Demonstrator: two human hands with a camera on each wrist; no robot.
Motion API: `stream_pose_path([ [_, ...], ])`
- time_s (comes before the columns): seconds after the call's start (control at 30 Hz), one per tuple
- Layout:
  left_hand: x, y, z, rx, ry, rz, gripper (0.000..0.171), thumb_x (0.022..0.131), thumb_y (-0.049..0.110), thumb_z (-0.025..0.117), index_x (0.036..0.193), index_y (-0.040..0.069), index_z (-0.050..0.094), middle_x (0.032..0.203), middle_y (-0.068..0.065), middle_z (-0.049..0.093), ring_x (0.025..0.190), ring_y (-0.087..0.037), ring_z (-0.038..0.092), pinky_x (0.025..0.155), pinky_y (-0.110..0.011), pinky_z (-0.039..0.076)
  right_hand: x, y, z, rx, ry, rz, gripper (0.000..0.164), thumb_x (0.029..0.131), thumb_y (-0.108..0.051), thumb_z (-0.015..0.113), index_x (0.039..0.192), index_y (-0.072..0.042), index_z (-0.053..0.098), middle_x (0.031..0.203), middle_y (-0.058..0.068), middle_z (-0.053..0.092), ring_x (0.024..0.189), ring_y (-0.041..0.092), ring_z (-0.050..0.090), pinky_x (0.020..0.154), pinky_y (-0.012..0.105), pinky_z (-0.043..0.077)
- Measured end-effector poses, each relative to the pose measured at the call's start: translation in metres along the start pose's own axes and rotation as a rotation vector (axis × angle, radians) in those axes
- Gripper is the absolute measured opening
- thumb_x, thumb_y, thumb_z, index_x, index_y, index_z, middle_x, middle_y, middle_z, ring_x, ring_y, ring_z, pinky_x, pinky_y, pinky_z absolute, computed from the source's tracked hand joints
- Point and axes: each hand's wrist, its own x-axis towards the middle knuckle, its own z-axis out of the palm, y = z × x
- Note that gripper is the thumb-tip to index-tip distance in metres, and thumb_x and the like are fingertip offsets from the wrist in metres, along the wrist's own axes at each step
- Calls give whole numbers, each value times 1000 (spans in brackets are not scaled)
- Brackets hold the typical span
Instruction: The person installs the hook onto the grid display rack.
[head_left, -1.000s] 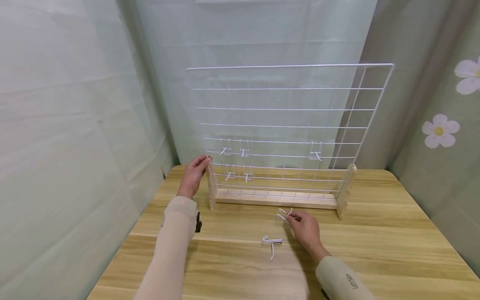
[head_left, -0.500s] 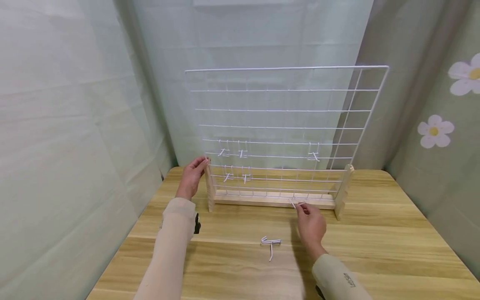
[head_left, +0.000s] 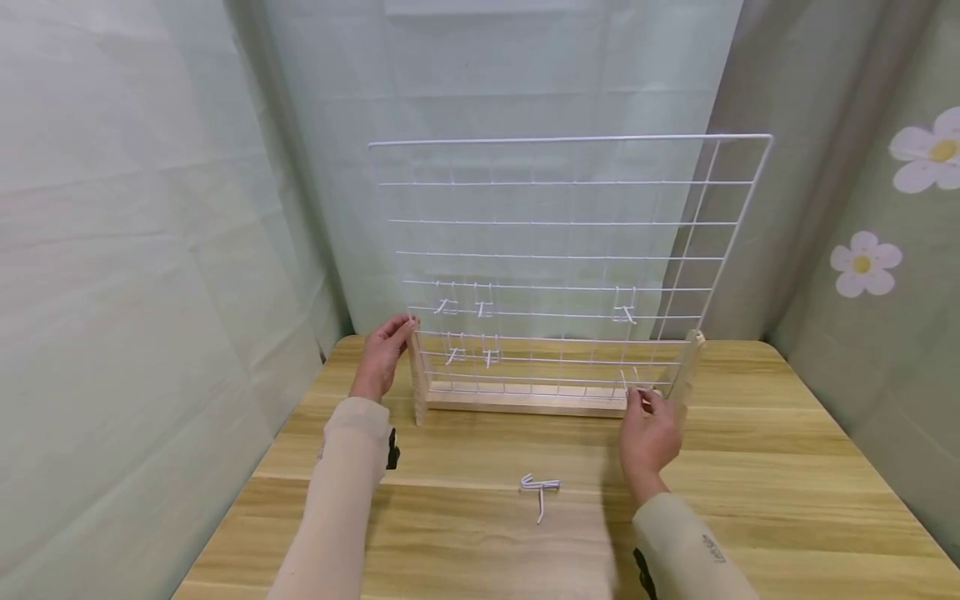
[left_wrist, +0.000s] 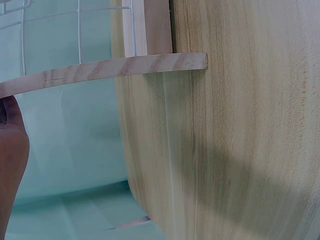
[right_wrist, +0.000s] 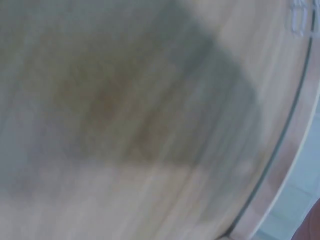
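Observation:
A white wire grid rack [head_left: 570,223] stands upright in a pale wooden base [head_left: 525,402]. At its left end my left hand [head_left: 379,357] holds the top of the wooden side post [head_left: 420,379]; the left wrist view shows part of that hand [left_wrist: 11,145] at the post's edge. My right hand [head_left: 651,432] pinches a white wire hook [head_left: 622,379] in front of the low right part of the grid. Whether this hook touches the wires cannot be made out. Several similar hooks [head_left: 483,308] hang on the grid. Another loose hook [head_left: 541,485] lies on the table.
The wooden tabletop [head_left: 465,533] carries the rack near its back edge. Pale green cloth [head_left: 150,250] hangs behind and at the sides. The right wooden post [head_left: 686,367] stands just beside my right hand.
My right hand has carried its hook from over the table, forward and to the right, up to the grid's lower right. My left hand stays on the post.

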Motion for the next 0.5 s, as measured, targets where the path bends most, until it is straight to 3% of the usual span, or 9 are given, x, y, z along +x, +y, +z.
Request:
stream_pose_path([
  [0.5, -3, 2, -1, 26, -10, -3, 36, 101, 26, 59, 129, 3, 57, 136, -8, 56, 124, -19, 49, 113, -35, 33, 49, -36, -12, 94, 93, 48, 21, 94, -23, 68, 98, -4, 75, 95, 18, 69, 90, 33, 65, 82, 48, 42],
])
